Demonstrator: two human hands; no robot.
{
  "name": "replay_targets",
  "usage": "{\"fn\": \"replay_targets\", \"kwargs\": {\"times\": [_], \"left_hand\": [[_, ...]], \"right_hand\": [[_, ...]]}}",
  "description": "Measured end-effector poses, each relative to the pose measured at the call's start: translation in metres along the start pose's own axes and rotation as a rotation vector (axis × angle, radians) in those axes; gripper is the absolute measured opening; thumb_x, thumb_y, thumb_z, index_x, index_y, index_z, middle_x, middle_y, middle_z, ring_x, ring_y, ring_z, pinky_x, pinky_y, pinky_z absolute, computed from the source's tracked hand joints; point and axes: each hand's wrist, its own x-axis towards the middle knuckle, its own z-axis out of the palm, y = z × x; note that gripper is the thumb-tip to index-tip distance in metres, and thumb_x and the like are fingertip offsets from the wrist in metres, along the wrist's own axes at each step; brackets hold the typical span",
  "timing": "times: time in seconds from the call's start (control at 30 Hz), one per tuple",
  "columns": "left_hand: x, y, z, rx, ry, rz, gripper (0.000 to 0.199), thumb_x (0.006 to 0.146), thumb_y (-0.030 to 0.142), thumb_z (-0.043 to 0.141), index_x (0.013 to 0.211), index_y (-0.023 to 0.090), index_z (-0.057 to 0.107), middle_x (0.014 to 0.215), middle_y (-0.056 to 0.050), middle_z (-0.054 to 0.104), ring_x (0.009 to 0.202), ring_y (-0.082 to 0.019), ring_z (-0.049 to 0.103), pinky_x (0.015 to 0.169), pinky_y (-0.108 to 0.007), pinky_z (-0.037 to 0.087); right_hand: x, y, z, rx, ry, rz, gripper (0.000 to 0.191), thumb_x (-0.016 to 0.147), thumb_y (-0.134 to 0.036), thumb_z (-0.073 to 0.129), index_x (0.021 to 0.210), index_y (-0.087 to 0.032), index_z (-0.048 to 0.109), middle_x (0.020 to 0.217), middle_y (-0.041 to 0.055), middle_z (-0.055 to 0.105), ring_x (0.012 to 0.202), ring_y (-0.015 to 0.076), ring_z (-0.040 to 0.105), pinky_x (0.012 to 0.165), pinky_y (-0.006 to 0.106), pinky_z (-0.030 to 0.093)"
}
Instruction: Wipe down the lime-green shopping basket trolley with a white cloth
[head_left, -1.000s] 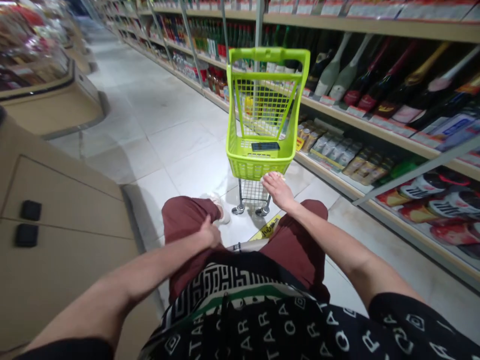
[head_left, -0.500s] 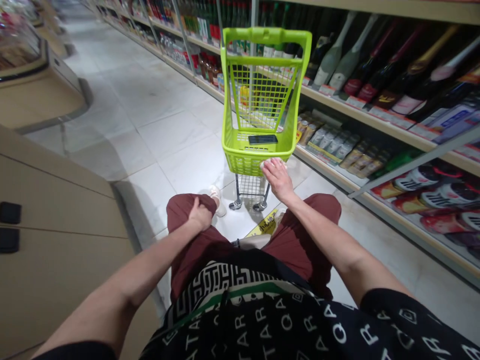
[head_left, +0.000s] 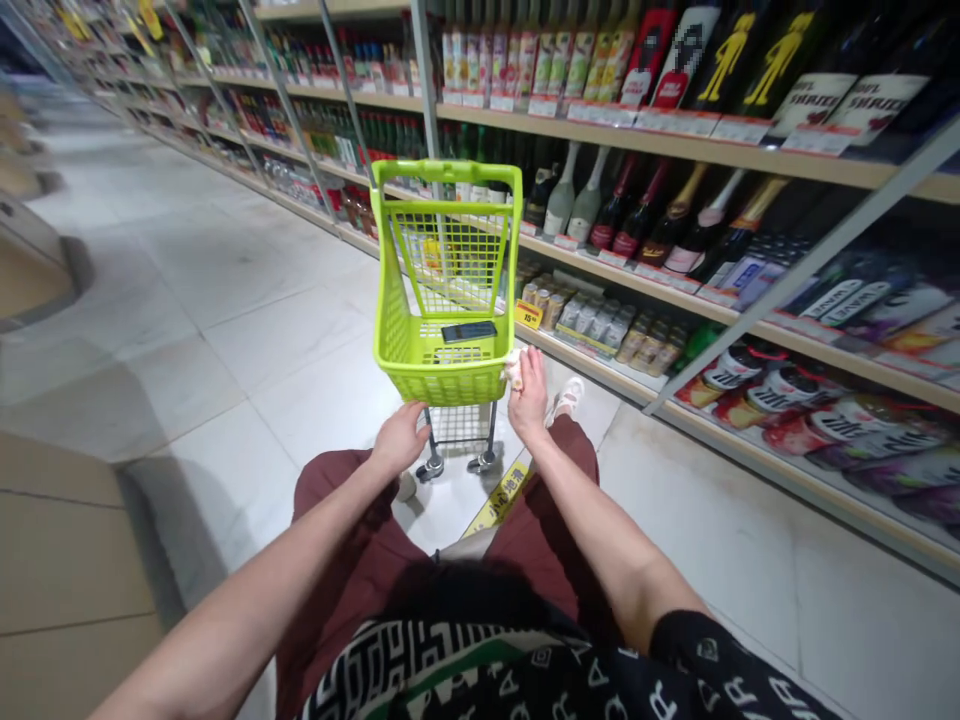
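Apparently R fingers (head_left: 519, 372) clench lime cart (head_left: 435, 382) rim; L fingers (head_left: 401, 420) open, just below; tiled supermkt floor (head_left: 225, 370).

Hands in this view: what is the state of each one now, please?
Left hand: open, holding nothing.
Right hand: closed on a small pale item at the lime-green basket rim.

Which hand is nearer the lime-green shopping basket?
Right hand: on the front rim of the lime-green basket. Left hand: just below its front edge, apparently not touching.
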Motion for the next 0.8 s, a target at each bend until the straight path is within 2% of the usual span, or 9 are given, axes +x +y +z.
{"fn": "replay_targets", "kwargs": {"times": [0.1, 0.23, 0.3, 0.37, 0.43, 0.5, 0.57, 0.7, 0.8], "left_hand": [[-0.005, 0.005, 0.002, -0.049, -0.006, -0.004, 0.042, 0.075, 0.021, 0.043, 0.116, 0.016, 0.046, 0.124, -0.008, 0.049, 0.115, -0.019, 0.044, 0.100, -0.030, 0.033], [-0.008, 0.005, 0.000, -0.104, 0.003, -0.036, 0.042, 0.073, 0.020, 0.046, 0.115, 0.016, 0.047, 0.123, -0.009, 0.050, 0.114, -0.019, 0.045, 0.099, -0.031, 0.034], [-0.005, 0.006, -0.001, -0.164, -0.011, -0.112, 0.042, 0.073, 0.020, 0.046, 0.115, 0.014, 0.047, 0.121, -0.010, 0.052, 0.111, -0.020, 0.049, 0.095, -0.032, 0.037], [0.001, 0.010, -0.003, -0.249, 0.010, -0.190, 0.043, 0.074, 0.020, 0.046, 0.117, 0.012, 0.046, 0.119, -0.012, 0.053, 0.107, -0.019, 0.052, 0.092, -0.031, 0.040], [0.008, 0.017, -0.005, -0.324, 0.071, -0.227, 0.045, 0.075, 0.020, 0.045, 0.119, 0.011, 0.043, 0.120, -0.012, 0.053, 0.106, -0.019, 0.053, 0.091, -0.030, 0.040], [0.014, 0.024, -0.009, -0.363, 0.103, -0.258, 0.045, 0.075, 0.020, 0.045, 0.119, 0.012, 0.043, 0.118, -0.011, 0.055, 0.105, -0.019, 0.053, 0.091, -0.031, 0.040], [0.018, 0.027, -0.011, -0.376, 0.073, -0.282, 0.044, 0.075, 0.021, 0.045, 0.118, 0.013, 0.044, 0.115, -0.011, 0.057, 0.104, -0.020, 0.054, 0.091, -0.033, 0.040], [0.018, 0.017, -0.008, -0.413, 0.051, -0.225, 0.051, 0.074, 0.019, 0.045, 0.124, 0.016, 0.038, 0.124, -0.010, 0.050, 0.110, -0.020, 0.050, 0.095, -0.033, 0.037], [0.017, 0.007, -0.007, -0.429, 0.059, -0.203, 0.053, 0.073, 0.017, 0.045, 0.126, 0.017, 0.037, 0.127, -0.008, 0.048, 0.114, -0.019, 0.047, 0.098, -0.033, 0.035]], "right_hand": [[-0.046, 0.005, 0.030, 0.095, 0.000, 0.193, 0.064, 0.069, -0.002, 0.032, 0.132, -0.012, 0.032, 0.136, 0.0103, 0.035, 0.129, 0.0179, 0.022, 0.106, 0.042, 0.024], [-0.095, 0.018, 0.046, 0.004, -0.274, 0.167, 0.063, 0.065, -0.002, 0.033, 0.127, -0.012, 0.042, 0.125, 0.0109, 0.048, 0.121, 0.0195, 0.038, 0.101, 0.040, 0.034], [-0.084, 0.025, 0.037, -0.112, -0.239, 0.239, 0.063, 0.066, -0.003, 0.031, 0.129, -0.007, 0.038, 0.126, 0.0146, 0.046, 0.122, 0.0215, 0.038, 0.101, 0.042, 0.033], [-0.054, 0.025, 0.025, -0.140, -0.076, 0.265, 0.064, 0.068, -0.004, 0.030, 0.132, -0.005, 0.032, 0.129, 0.0163, 0.042, 0.124, 0.0223, 0.035, 0.102, 0.043, 0.031], [-0.022, 0.019, 0.017, -0.068, 0.086, 0.210, 0.065, 0.068, -0.005, 0.031, 0.133, -0.008, 0.029, 0.131, 0.0146, 0.040, 0.125, 0.0217, 0.033, 0.102, 0.043, 0.030], [-0.003, 0.008, 0.019, 0.027, 0.131, 0.144, 0.066, 0.068, -0.005, 0.032, 0.133, -0.012, 0.030, 0.133, 0.0121, 0.039, 0.125, 0.0207, 0.032, 0.103, 0.042, 0.030], [-0.003, -0.003, 0.031, 0.066, 0.084, 0.137, 0.066, 0.067, -0.004, 0.031, 0.133, -0.012, 0.031, 0.134, 0.0112, 0.037, 0.126, 0.0198, 0.031, 0.103, 0.041, 0.030], [-0.038, -0.006, 0.056, 0.085, 0.029, 0.217, 0.067, 0.066, -0.002, 0.030, 0.132, -0.010, 0.032, 0.131, 0.0125, 0.041, 0.125, 0.0196, 0.033, 0.102, 0.041, 0.032], [-0.051, -0.003, 0.051, 0.142, 0.020, 0.161, 0.065, 0.066, -0.003, 0.032, 0.130, -0.014, 0.036, 0.127, 0.0099, 0.046, 0.123, 0.0191, 0.036, 0.102, 0.041, 0.032]]}}
